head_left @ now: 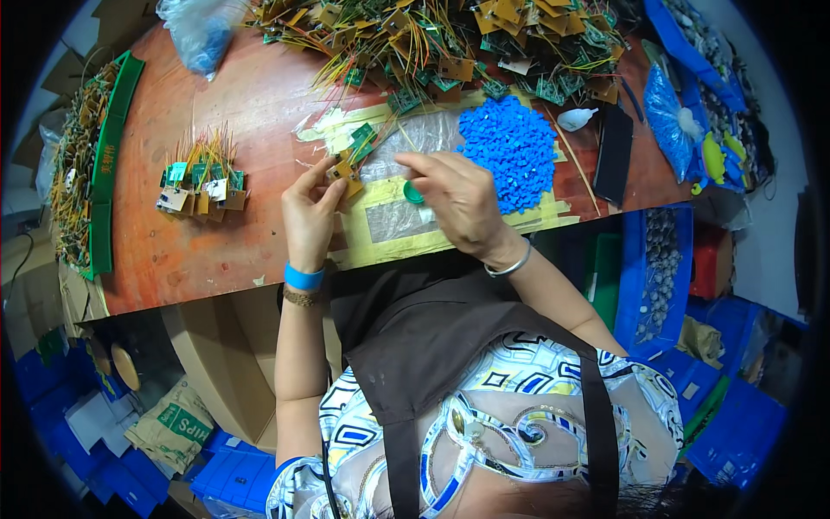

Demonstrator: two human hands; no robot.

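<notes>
My left hand [309, 212] pinches a small brown circuit board [348, 176] between thumb and fingers. A green circuit board [361, 143] sits against its far end. To the right, my right hand [462, 201] is raised above the work area with its fingers curled together; whatever lies between the fingertips is too small to make out. Beside and partly under it is a small round green cap [413, 192]. Clear plastic sheet [393, 221], edged with yellow tape, covers the table under both hands. A heap of small blue plastic pieces [508, 156] lies just beyond my right hand.
Wired circuit boards [441, 43] are heaped at the far side. A smaller cluster of boards [203, 183] stands at left, near a green tray [111, 164]. On the right lie a white squeeze bottle [577, 118], a black slab [612, 156] and a blue bag [673, 125].
</notes>
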